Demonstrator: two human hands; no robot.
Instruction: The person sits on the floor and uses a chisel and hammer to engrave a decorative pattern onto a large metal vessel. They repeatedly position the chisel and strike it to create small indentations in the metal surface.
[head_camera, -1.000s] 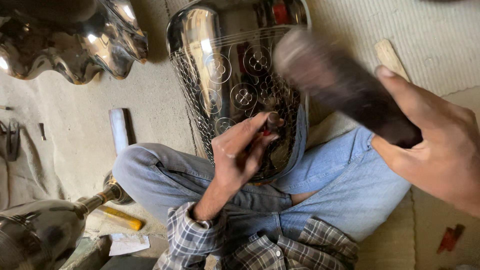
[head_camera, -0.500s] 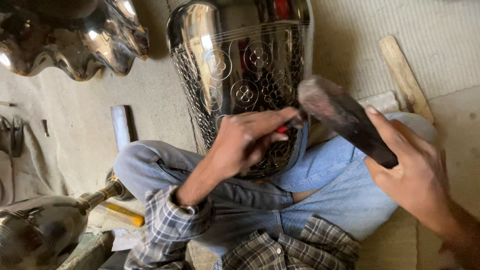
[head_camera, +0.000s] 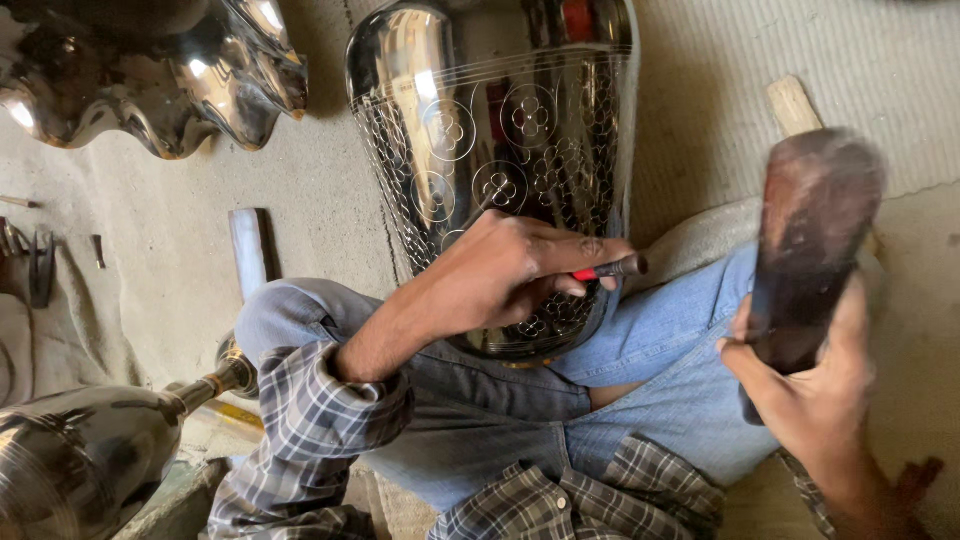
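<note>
A large shiny metal vessel (head_camera: 480, 130) with engraved circles and flower patterns lies between my legs on the floor. My left hand (head_camera: 505, 270) rests on its lower part and grips a small punch tool (head_camera: 610, 268) with a red band, its tip pointing right. My right hand (head_camera: 810, 385) holds a dark wooden mallet (head_camera: 810, 240) raised upright to the right of the vessel; it is motion-blurred.
A wavy polished metal piece (head_camera: 150, 85) lies at the top left. Another shiny vessel with a brass neck (head_camera: 90, 450) sits at the bottom left. A flat metal strip (head_camera: 248, 250) and small tools (head_camera: 40, 265) lie on the floor, a wooden stick (head_camera: 795, 105) at right.
The mallet came down toward the punch half a second ago and has now swung back up to the right. My left hand stays on the vessel with the punch.
</note>
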